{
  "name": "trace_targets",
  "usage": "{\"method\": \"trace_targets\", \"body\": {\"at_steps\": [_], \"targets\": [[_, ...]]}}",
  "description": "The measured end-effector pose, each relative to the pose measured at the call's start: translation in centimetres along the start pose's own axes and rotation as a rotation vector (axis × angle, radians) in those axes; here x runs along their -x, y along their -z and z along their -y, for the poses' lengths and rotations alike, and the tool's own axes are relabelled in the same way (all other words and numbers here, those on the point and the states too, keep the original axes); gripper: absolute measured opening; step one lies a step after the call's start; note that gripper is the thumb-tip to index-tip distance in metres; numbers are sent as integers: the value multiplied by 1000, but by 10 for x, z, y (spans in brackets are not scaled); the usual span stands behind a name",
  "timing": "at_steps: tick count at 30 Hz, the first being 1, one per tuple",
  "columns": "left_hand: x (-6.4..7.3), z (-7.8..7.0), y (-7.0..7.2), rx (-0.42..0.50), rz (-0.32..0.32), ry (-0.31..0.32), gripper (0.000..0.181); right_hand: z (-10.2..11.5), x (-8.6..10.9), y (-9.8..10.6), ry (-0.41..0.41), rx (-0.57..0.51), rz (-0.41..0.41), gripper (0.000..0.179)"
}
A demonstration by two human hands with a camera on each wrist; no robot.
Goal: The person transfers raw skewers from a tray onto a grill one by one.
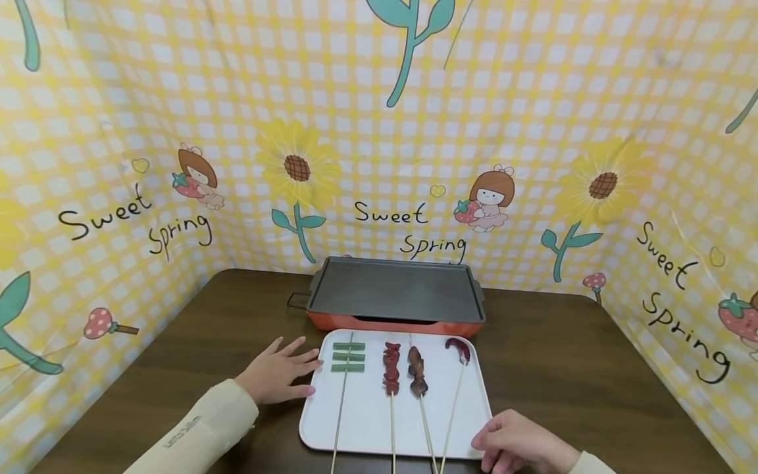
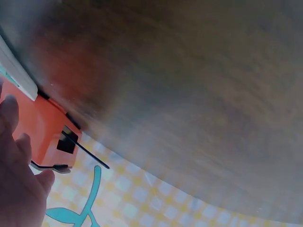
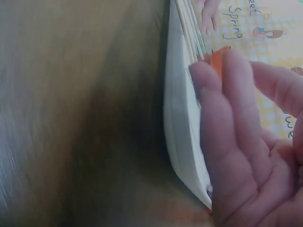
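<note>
So, 4 skewers on tray, a hand at each side

Head cam: white tray [image 1: 364, 421] sits on dark wood table [image 1: 562, 368], just in front of orange grill [image 1: 391, 322] w/ flat dark plate. On it, L to R: green-strip skewer [image 1: 348, 357], red skewer [image 1: 391, 368], brown skewer [image 1: 417, 372], then a skewer w/ a curved dark-red piece [image 1: 458, 349]. Sticks run out past the near rim; the two on the R converge there. Hands well apart: L hand [image 1: 278, 374] has fingers straight & spread, tips at the tray's L rim; R hand [image 1: 518, 441] is by the near R corner, fingers loosely bent. Yellow check cloth [image 1: 533, 79] w/ "Sweet Spring" print hangs behind.

L wrist cam: L fingers spread at pic's L edge; grill's end w/ thin wire handle [image 2: 87, 153] beyond, tray corner above. Table blurry.

R wrist cam: R fingers bent in front of tray's side; actual contact w/ rim, can't tell. Stick bundle up top, part of L hand past it.
</note>
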State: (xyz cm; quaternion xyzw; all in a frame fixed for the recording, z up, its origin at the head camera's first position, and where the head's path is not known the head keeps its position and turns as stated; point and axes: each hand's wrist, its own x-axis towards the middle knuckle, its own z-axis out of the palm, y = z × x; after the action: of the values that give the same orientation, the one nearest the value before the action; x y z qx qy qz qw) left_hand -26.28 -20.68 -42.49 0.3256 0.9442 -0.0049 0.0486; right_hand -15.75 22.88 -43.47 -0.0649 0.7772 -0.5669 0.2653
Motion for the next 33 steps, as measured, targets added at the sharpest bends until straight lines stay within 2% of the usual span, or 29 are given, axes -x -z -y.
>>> {"method": "trace_targets", "body": {"at_steps": [3, 7, 10, 13, 16, 19, 23, 25, 33], "targets": [[-2, 0, -2, -55, 8, -18, 65, 0, -2, -6, 0, 15, 38, 27], [-1, -3, -2, -102, 16, -23, 71, -3, -8, -13, 82, 109, 98, 39], [1, -6, 0, -102, 30, -12, 73, -3, -12, -20, 121, 194, 100, 43], [0, -8, 4, -106, 46, -2, 73, 0, -13, -28, 104, 248, 82, 46], [-3, -9, 7, -92, 56, 1, 74, 3, -12, -35, 43, 283, 84, 52], [-4, -8, 7, -78, 64, -10, 77, 3, -14, -42, 47, 279, 104, 53], [-4, -5, 3, -68, 51, -35, 81, 0, -18, -48, 105, 252, 110, 49], [-3, -3, 2, -76, 42, -50, 82, -2, -19, -50, 96, 226, 104, 48], [-7, 1, 0, -123, 68, -42, 75, -5, -19, -58, 77, 174, 45, 33]]}}
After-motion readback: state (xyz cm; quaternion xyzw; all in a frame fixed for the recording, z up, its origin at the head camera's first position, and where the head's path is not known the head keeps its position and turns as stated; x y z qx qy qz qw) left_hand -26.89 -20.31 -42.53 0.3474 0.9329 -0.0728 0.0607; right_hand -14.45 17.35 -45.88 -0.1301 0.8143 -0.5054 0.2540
